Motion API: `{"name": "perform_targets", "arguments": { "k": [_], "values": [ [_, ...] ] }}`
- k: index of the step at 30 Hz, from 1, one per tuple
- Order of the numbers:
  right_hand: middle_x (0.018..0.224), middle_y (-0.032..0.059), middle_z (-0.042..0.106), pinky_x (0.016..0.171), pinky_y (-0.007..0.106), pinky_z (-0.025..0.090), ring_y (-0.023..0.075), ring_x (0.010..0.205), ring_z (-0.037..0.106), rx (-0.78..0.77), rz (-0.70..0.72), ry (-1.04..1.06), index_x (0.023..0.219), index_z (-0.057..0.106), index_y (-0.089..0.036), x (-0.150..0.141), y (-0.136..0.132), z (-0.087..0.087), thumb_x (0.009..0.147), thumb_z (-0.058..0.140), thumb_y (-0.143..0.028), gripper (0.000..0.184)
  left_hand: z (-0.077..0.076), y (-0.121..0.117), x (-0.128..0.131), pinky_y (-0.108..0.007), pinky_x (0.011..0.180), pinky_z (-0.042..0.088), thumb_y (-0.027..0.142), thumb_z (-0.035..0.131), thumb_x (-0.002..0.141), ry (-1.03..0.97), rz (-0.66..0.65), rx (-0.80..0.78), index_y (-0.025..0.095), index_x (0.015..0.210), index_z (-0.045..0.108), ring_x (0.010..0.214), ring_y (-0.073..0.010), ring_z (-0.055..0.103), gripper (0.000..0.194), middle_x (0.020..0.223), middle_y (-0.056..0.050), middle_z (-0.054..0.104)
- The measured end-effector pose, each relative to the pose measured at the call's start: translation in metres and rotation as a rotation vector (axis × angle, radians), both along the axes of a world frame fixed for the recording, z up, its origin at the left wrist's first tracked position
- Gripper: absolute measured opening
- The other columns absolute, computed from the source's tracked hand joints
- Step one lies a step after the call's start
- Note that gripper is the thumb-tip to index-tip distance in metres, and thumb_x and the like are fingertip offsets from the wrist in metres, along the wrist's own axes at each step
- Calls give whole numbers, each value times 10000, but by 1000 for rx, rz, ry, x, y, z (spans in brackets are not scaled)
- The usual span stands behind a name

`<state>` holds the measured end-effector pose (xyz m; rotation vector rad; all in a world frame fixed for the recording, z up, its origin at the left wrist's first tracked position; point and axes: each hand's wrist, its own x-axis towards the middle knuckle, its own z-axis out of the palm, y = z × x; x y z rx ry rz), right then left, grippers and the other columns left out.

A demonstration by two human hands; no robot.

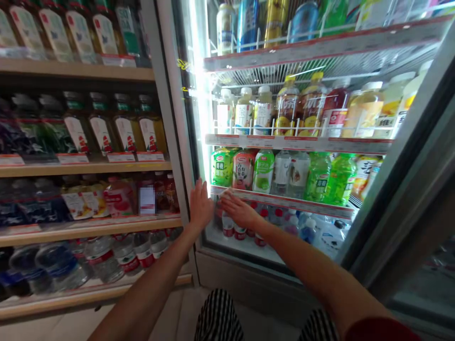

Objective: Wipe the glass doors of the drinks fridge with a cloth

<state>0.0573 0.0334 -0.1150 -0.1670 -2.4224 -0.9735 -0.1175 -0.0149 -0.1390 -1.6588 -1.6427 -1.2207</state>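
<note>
My left hand reaches to the left edge of an open drinks fridge, fingers stretched upward beside the fridge frame. It looks empty. My right hand is just to its right, fingers extended toward the left, in front of the left end of a price rail. Whether its fingertips touch the rail I cannot tell. Above that rail stand a green tea bottle, a reddish drink bottle and another green bottle. Small bottles with red labels stand below, partly hidden by my right hand and forearm.
Upper fridge shelves hold yellow-capped tea bottles and cans. The fridge door stands open at right. A wooden shelf unit with bottled drinks fills the left side. My knees in checked cloth are low in front.
</note>
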Motion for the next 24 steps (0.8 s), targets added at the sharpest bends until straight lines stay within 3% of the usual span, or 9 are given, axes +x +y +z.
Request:
{"name": "perform_targets", "arguments": {
  "k": [2,7,12,17,19,22,24],
  "values": [
    [1331,113,479,1146,440,211,202,1322,308,-4,-7,4,1274,430,-68,13,0,1,836,393,-93,440,2,-1,4,-490,1087,206,91,381,740,7,-9,11,88,1347,281,1354,-250,200,615,1452,-172,234],
    [1441,117,314,1127,567,101,254,1367,176,-24,-145,256,1335,350,-98,42,-4,20,833,398,-98,505,7,-1,22,-484,1092,198,115,384,774,36,-55,43,118,1366,252,1363,-242,174,607,1461,-155,222],
    [1364,100,444,1143,464,206,205,1340,267,27,-55,-2,1285,420,-87,74,-12,9,821,416,-87,464,15,-1,43,-476,1089,207,101,382,770,108,-89,34,108,1361,263,1362,-239,176,603,1445,-172,253],
    [1445,111,306,1120,575,109,255,1377,131,24,-248,311,1348,332,-119,98,-16,41,817,420,-104,539,23,0,63,-461,1096,198,109,390,762,114,-122,66,115,1367,248,1365,-234,164,622,1457,-156,232],
    [1425,112,346,1121,570,117,262,1372,150,53,-245,278,1332,358,-108,109,-19,34,809,435,-107,529,26,0,71,-457,1099,196,112,390,763,127,-141,70,118,1372,242,1367,-233,156,626,1461,-148,225],
    [1369,82,442,1146,495,144,227,1353,230,120,-132,27,1257,458,-101,128,-23,4,807,441,-99,450,28,-1,81,-457,1101,200,107,385,769,147,-165,77,119,1370,250,1365,-230,165,616,1458,-141,238],
    [1368,65,445,1154,473,131,210,1349,243,143,-135,6,1244,473,-112,142,-23,-5,816,425,-101,431,29,-2,87,-455,1104,200,102,376,773,148,-179,82,117,1367,260,1363,-229,175,605,1455,-139,246]
  ]
}}
